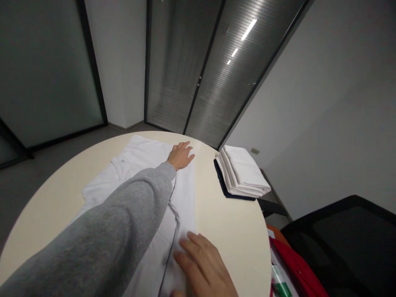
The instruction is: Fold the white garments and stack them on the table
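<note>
A white shirt [139,161] lies spread on a round cream table [235,222]. My left hand [181,155], at the end of a grey sleeve, reaches across and rests flat on the shirt's far end, fingers stretched out. My right hand [204,266] lies flat on the shirt's near end by its right edge, fingers extended. Neither hand holds anything.
A stack of folded white garments [243,171] on a dark one [222,185] sits at the table's right edge. A black chair [349,235] and red and green items [293,272] stand to the right. Glass partitions and a grey wall lie behind.
</note>
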Motion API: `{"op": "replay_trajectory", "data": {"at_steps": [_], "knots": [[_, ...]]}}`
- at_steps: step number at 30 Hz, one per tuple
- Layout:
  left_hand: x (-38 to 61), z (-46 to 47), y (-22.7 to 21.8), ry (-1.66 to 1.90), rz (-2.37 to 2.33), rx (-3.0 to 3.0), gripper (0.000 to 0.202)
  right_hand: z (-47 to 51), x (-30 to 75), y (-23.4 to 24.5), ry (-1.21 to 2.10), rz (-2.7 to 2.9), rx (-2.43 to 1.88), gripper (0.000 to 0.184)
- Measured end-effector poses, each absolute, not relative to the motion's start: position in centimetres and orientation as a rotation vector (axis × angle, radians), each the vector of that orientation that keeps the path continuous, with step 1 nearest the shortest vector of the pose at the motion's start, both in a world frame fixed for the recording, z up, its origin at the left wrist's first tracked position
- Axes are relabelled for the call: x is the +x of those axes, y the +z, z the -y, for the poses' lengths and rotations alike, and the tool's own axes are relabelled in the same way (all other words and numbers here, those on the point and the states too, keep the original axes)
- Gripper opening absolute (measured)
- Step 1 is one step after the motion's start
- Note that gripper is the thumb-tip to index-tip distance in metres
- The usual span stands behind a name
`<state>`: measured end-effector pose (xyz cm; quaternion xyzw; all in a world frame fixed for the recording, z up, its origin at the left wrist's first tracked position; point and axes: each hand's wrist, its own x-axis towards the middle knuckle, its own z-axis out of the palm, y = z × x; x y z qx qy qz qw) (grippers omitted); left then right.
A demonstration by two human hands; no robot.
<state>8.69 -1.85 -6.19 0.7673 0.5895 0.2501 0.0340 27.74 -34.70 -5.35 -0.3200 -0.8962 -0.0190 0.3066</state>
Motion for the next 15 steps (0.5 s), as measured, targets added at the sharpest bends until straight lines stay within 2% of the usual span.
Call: {"op": "replay_trajectory", "data": {"at_steps": [2,4,9,15], "knots": [[9.1,1.8,-6.5,0.640,-1.694,2.422,0.058,33.8,26.9,-6.8,-0.163,2.394,-0.881,0.067],[9.2,1.6,-7.1,0.503,-1.633,2.428,0.064,33.5,26.5,-8.5,-0.239,2.436,-0.877,0.075],[8.9,0.7,-8.6,0.306,-1.661,2.348,0.073,33.8,27.1,-10.9,-0.487,2.458,-0.795,0.053],[8.5,-0.3,-8.7,0.250,-1.732,2.289,0.073,33.5,27.5,-10.2,-0.640,2.430,-0.743,0.040]]}}
